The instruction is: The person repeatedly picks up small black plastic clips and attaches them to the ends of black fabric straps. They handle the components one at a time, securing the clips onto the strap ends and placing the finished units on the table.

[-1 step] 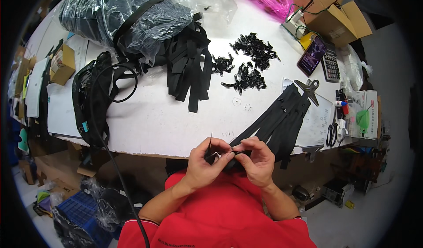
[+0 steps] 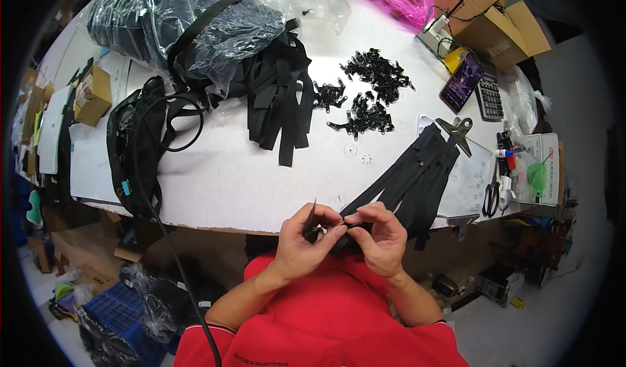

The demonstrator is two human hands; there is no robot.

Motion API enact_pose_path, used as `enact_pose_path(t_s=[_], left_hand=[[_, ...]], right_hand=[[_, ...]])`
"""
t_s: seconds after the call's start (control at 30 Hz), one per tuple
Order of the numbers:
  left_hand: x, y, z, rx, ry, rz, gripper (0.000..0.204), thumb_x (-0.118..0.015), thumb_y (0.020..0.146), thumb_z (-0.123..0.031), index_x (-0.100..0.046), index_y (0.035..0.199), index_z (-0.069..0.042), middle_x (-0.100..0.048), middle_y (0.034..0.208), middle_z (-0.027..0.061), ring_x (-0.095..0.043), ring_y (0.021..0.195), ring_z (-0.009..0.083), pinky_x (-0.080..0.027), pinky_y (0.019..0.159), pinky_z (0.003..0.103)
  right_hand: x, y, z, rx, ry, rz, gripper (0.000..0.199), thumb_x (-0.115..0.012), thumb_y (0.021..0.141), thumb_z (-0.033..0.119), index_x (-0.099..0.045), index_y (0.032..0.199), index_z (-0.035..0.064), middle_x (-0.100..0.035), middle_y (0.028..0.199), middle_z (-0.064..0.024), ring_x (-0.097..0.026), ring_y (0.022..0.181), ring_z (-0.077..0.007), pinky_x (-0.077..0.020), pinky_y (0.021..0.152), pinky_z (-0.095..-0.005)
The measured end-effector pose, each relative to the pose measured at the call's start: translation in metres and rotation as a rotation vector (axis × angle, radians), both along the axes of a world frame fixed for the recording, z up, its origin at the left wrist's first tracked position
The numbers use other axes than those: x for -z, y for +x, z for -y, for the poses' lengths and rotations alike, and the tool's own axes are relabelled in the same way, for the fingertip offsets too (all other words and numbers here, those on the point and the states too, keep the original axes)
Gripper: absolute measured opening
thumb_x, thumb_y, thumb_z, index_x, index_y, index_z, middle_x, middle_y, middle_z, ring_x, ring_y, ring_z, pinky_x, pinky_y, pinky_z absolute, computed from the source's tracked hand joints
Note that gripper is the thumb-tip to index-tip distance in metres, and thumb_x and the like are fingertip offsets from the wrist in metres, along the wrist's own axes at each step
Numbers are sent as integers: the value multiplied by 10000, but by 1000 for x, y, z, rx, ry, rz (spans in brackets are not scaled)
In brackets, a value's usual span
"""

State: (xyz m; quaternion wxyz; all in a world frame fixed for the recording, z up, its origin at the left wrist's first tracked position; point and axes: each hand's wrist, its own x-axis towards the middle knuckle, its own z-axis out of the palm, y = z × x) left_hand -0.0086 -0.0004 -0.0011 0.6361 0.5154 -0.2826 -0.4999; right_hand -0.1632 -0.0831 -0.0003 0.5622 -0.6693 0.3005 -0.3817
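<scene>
Strap bundle (image 2: 417, 174) on table (image 2: 222, 184) right, clips (image 2: 372, 90) behind it, bagged straps (image 2: 195, 21) far left.

Bare white table (image 2: 215, 178): an open stretch is left along the near edge, between the black bag (image 2: 134, 148) on the left and the bundle of black straps (image 2: 407, 178) on the right. Behind it, passage is blocked by the loose strap pile (image 2: 277, 96) and the scattered black clips (image 2: 368, 90). Far side is filled by plastic-wrapped goods (image 2: 195, 21). Right edge is crowded by scissors (image 2: 490, 197), phone (image 2: 460, 83) and calculator (image 2: 489, 99).
</scene>
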Motion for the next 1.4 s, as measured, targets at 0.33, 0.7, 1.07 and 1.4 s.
enact_pose_path(t_s=[0.33,0.7,1.07,1.4], left_hand=[[3,5,1,-15,-131,133,176,-627,922,49,-681,1083,4,-651,1048,103,-625,957,180,-491,853,281],[10,2,-1,-40,-134,116,178,-627,930,54,-663,1096,2,-626,1041,88,-607,936,134,-488,829,253],[4,3,-1,27,-86,-66,172,-597,963,27,-637,1129,17,-635,1069,75,-622,960,125,-499,867,258],[8,3,-4,75,-102,-79,173,-570,979,12,-627,1142,29,-644,1090,94,-622,996,137,-489,898,268]], right_hand=[[-21,0,-16,49,429,-1,200,-724,896,-22,-674,1087,6,-677,921,-27,-591,807,-53,-478,667,-212],[-15,9,-16,109,217,-182,120,-721,898,-11,-695,1014,5,-617,943,-12,-557,774,-33,-438,654,-191],[-15,8,-13,-5,437,22,53,-696,912,-10,-680,963,-6,-623,958,-33,-578,860,-75,-461,748,-225],[-20,3,-1,-131,579,-4,38,-677,917,3,-671,948,-17,-619,979,-29,-567,879,-76,-453,793,-228]])
